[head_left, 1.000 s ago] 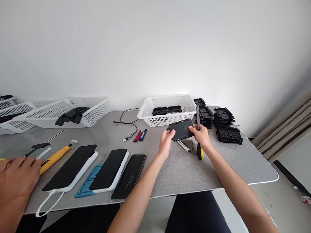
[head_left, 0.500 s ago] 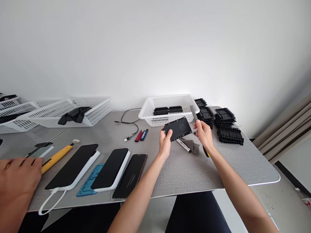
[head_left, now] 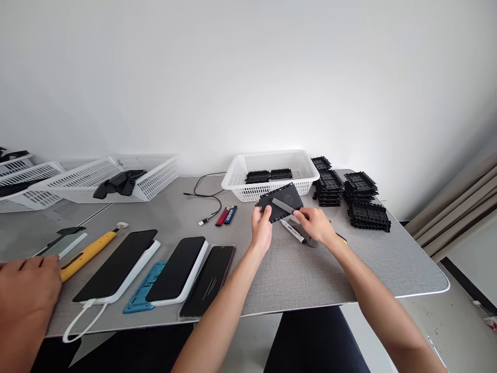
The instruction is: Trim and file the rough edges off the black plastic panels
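Note:
My left hand [head_left: 261,229] grips the near left edge of a flat black plastic panel [head_left: 280,201], held tilted just above the grey table [head_left: 295,269]. My right hand [head_left: 313,225] is closed on a tool with a yellow-and-black handle [head_left: 340,237]. Its flat grey blade [head_left: 286,205] lies across the panel's face. A white marker pen [head_left: 292,231] and a grey cloth [head_left: 305,237] lie on the table under my right hand.
A white basket [head_left: 272,173] with black parts stands behind the panel, and stacks of black parts [head_left: 351,197] sit at the right. Red and blue lighters [head_left: 225,215], a cable, several phones [head_left: 176,268] and a yellow tool [head_left: 87,248] lie left. Another person's hand [head_left: 23,290] rests at far left.
My right hand swung the tool from upright beside the panel down and left, so the blade now lies across the panel. The panel moved slightly left and tilted.

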`<state>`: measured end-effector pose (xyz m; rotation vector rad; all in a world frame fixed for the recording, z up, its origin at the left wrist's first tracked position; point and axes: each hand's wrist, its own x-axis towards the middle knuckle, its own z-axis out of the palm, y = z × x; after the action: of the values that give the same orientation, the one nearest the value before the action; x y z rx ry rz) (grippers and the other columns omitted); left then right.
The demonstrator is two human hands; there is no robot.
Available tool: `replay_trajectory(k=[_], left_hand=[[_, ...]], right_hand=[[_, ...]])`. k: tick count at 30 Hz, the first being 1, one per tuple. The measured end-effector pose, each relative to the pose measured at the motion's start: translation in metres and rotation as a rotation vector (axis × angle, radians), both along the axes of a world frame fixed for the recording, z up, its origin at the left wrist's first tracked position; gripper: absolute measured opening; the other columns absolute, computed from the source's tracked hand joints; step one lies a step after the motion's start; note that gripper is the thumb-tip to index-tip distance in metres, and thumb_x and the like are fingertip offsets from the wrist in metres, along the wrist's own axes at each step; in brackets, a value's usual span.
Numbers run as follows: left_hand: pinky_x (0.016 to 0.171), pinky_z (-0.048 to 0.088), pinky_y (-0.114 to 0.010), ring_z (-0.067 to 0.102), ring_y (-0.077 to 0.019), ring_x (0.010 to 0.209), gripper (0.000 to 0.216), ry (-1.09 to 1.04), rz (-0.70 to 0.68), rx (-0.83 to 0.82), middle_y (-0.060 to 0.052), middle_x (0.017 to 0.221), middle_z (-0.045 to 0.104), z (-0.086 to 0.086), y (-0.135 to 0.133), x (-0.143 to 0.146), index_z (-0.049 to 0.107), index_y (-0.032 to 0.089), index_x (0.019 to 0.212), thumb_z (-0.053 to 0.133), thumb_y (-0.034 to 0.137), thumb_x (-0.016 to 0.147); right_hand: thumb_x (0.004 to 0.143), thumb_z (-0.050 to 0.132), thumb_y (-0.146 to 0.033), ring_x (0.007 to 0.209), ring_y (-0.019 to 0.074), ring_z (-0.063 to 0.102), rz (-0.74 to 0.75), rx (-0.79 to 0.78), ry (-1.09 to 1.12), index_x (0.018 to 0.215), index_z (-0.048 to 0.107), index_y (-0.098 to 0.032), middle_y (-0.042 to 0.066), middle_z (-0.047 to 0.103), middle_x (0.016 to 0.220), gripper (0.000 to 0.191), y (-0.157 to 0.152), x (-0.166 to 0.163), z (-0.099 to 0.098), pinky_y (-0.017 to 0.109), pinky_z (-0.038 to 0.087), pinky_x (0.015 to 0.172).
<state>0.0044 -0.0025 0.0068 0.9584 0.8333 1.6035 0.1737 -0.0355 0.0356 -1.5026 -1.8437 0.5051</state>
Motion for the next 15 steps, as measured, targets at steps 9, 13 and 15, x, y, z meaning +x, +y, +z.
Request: replay_trajectory(k=[9,13,15], left_hand=[[0.098,0.05,-0.038,0.062,-0.0238,0.118,0.04,0.017,-0.012,0.023,-0.009,0.117,0.069,-0.0022,-0.0016,0.0019,0.059,0.024,0.1,0.072,0.053,0.076],[0.102,0.047,-0.039,0.06,-0.0243,0.121,0.041,0.014,-0.044,0.06,-0.01,0.124,0.066,-0.001,-0.0027,0.0024,0.06,0.024,0.104,0.07,0.053,0.078],[0.102,0.047,-0.04,0.059,-0.0243,0.123,0.04,0.02,-0.07,0.086,-0.011,0.127,0.065,0.0001,-0.0034,0.0025,0.061,0.024,0.107,0.068,0.053,0.08]], right_hand=[[0.094,0.041,-0.047,0.052,0.0131,0.032,0.095,-0.025,0.0,0.057,0.039,-0.022,-0.003,0.04,0.052,0.045,0.0026,-0.0032,-0.008,0.027,0.023,0.055],[0.094,0.04,-0.048,0.051,0.0124,0.029,0.12,-0.028,0.026,0.057,0.035,-0.021,-0.004,0.035,0.051,0.046,0.0022,-0.0028,-0.0078,0.026,0.023,0.055],[0.094,0.041,-0.048,0.052,0.0124,0.029,0.126,-0.03,0.028,0.057,0.035,-0.021,-0.004,0.035,0.051,0.046,0.0014,-0.0027,-0.0067,0.026,0.022,0.055]])
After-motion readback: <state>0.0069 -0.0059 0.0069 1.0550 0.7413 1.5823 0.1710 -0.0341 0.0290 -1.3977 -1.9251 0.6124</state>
